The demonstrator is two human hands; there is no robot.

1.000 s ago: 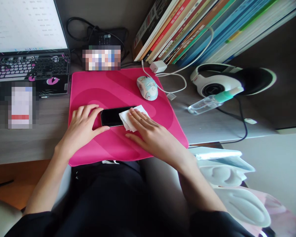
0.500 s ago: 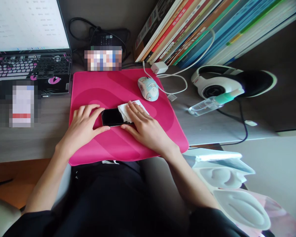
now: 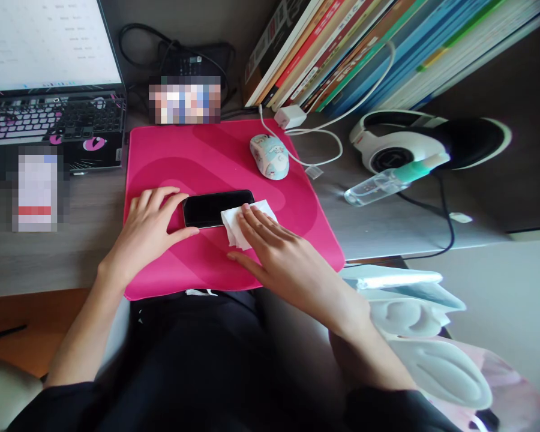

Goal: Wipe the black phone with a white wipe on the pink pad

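Note:
A black phone [image 3: 207, 207] lies screen up on a pink desk mat [image 3: 171, 270]. My left hand [image 3: 152, 225] grips its left end, thumb at the lower corner and fingers at the upper one. My right hand [image 3: 274, 249] lies with its fingers extended on a folded white tissue [image 3: 234, 227], the thumb spread apart below. The tissue covers the phone's lower right corner and part of the mat. What lies under my right fingertips is hidden.
Beyond the phone sits a patterned mouse [image 3: 270, 157] near a white cable and charger [image 3: 290, 117]. To the right are a clear spray bottle [image 3: 373, 187] and headphones [image 3: 391, 159]. A laptop [image 3: 54, 120] stands left; books [image 3: 324, 60] stand behind.
My right hand and the tissue have moved right and toward me, uncovering the phone's upper right part. My left hand remains at the phone's left end.

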